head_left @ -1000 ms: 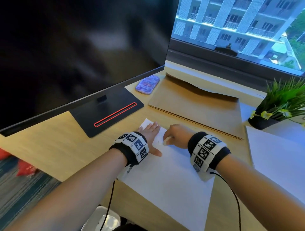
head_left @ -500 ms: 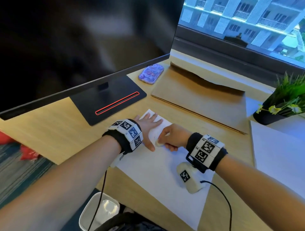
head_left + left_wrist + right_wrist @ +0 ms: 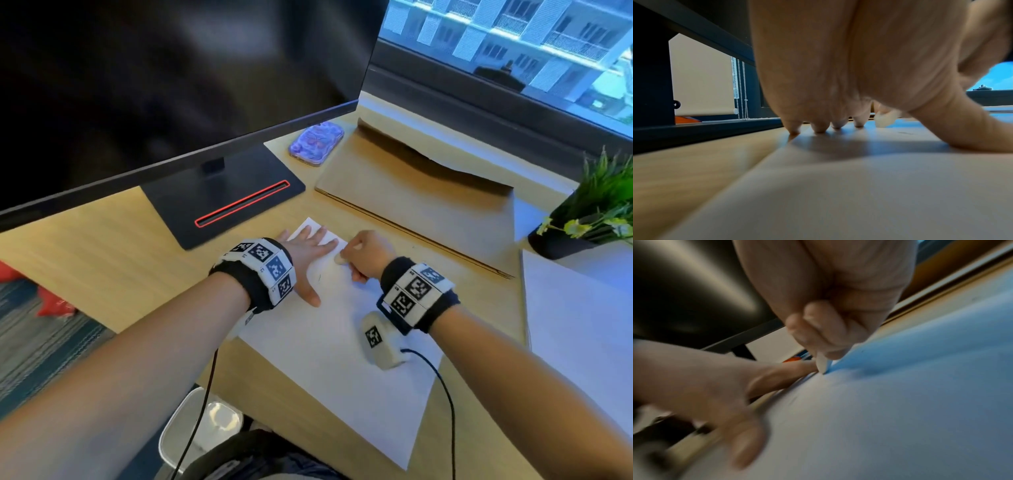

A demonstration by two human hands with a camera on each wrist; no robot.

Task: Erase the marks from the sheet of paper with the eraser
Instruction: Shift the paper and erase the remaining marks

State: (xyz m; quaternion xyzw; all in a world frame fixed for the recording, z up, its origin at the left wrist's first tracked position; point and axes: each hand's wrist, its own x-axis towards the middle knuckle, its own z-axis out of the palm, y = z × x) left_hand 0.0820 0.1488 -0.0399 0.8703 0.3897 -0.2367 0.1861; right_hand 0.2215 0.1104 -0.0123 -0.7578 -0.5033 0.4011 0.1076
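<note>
A white sheet of paper [image 3: 329,359] lies on the wooden desk, its far corner near the monitor stand. My left hand [image 3: 310,253] lies flat on that far corner, fingers spread and pressing the paper [image 3: 859,186] down. My right hand [image 3: 366,257] pinches a small white eraser [image 3: 339,259] with its tip on the sheet, just right of the left fingers. The eraser [image 3: 822,363] shows as a pale wedge below my right fingertips [image 3: 818,331]; the same eraser [image 3: 885,119] appears beyond my left fingers. A faint dark mark [image 3: 319,277] sits on the paper beside my left thumb.
A black monitor stand [image 3: 222,198] with a red strip stands left of the paper. A brown envelope [image 3: 421,202], a purple phone [image 3: 317,144], a potted plant [image 3: 589,212] and more white sheets [image 3: 582,318] lie beyond and to the right. A white bin [image 3: 202,425] sits below the desk edge.
The right hand has shifted slightly with the eraser along the sheet's far corner, first nearer, then back. The left hand stays pressed flat. The head view has tilted, showing more of the near desk.
</note>
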